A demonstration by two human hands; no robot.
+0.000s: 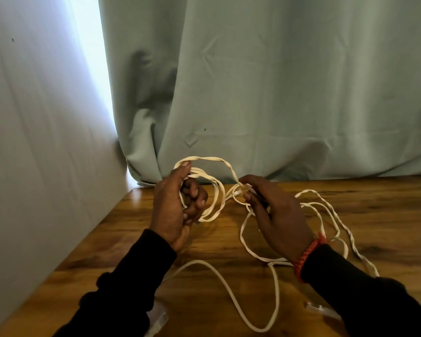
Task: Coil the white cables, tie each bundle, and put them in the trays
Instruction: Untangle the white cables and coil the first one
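Observation:
My left hand (174, 205) grips a small coil of flat white cable (210, 190), several loops held just above the wooden table. A strand arcs from the top of that coil over to my right hand (275, 215), which pinches it between thumb and fingers. Behind my right hand, loose cable (331, 215) sprawls in tangled loops on the table. Another loose stretch of cable (229, 295) curves across the table in front of me. A clear plug (317, 308) lies near my right sleeve. No tray is in view.
The wooden table (229, 242) meets a white wall panel (46, 142) on the left and a pale green curtain (277, 93) at the back. A clear plastic piece (157, 317) shows by my left sleeve at the table's front.

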